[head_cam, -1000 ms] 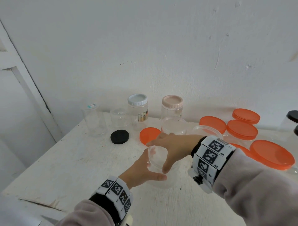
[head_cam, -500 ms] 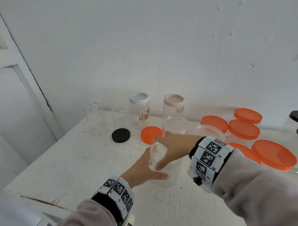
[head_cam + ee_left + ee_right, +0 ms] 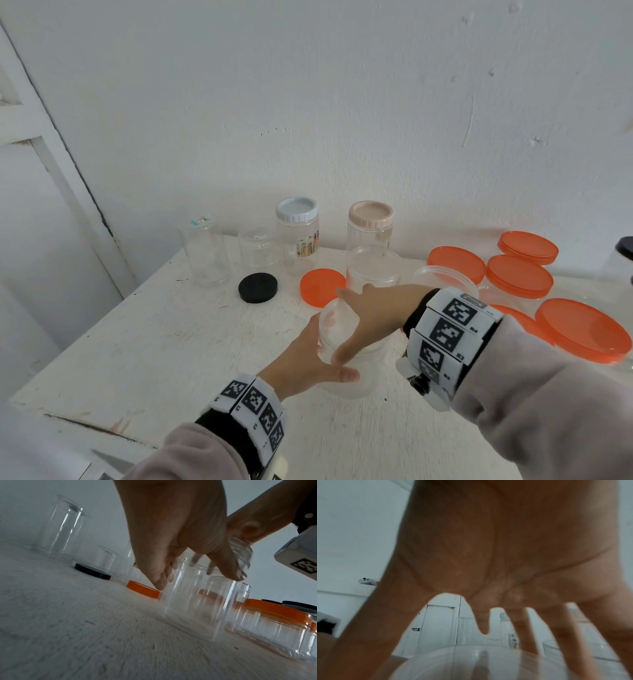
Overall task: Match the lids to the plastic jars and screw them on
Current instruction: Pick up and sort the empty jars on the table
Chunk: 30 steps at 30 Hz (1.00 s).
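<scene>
- The left hand (image 3: 301, 363) wraps a clear plastic jar (image 3: 352, 377) standing near the front of the white table (image 3: 154, 359), thumb across its front.
- The right hand (image 3: 373, 318) grips a clear lid (image 3: 337, 323) by its edge — tilted over the jar's mouth, not seated.
- Behind them lie a loose orange lid (image 3: 322, 286) and a black lid (image 3: 257, 287) — both flat on the table.

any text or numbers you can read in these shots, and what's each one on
"R4", "R3": beside the square markers on the right wrist band; a third code below is too small to be sure.
Left wrist band: small characters by the markers, too blurred to read.
White-lidded jar: colourful printed label, text too small.
Tall clear jar: teal sticker at the rim, unreadable.
Pink-lidded jar: no readable print.
</scene>
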Each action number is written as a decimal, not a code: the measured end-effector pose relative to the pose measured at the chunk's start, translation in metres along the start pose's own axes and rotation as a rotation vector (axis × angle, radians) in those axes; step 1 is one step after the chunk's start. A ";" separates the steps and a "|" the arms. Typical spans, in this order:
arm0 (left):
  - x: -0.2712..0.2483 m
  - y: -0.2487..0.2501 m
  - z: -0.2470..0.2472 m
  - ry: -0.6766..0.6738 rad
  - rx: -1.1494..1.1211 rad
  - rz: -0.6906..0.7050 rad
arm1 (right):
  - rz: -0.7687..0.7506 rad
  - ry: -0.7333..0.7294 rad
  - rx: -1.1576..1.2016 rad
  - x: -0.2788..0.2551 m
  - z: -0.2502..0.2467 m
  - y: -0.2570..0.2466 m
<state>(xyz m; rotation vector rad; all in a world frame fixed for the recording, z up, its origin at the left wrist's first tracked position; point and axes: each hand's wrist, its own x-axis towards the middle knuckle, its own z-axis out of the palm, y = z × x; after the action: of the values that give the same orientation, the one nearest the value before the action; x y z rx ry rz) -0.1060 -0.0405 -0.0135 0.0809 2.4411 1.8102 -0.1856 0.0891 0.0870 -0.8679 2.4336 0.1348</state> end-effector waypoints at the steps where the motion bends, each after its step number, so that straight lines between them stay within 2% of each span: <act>1: 0.000 0.000 0.000 -0.002 0.003 -0.001 | -0.024 -0.013 -0.017 -0.002 -0.003 -0.001; 6: -0.002 0.000 0.000 -0.008 -0.009 0.022 | -0.120 0.014 -0.039 -0.002 -0.007 -0.004; 14: -0.003 0.005 0.000 -0.028 -0.026 0.041 | 0.023 0.051 -0.041 -0.003 -0.006 0.003; 21: -0.003 0.006 0.000 -0.029 -0.031 0.049 | -0.139 0.021 -0.025 0.000 -0.007 -0.003; 30: -0.002 0.005 0.001 -0.043 -0.057 0.070 | -0.066 0.098 -0.018 0.004 -0.001 0.003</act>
<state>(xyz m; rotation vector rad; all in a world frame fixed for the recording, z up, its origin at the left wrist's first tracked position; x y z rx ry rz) -0.1039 -0.0388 -0.0090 0.2019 2.3849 1.8839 -0.1902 0.0887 0.0857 -0.9831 2.4938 0.0912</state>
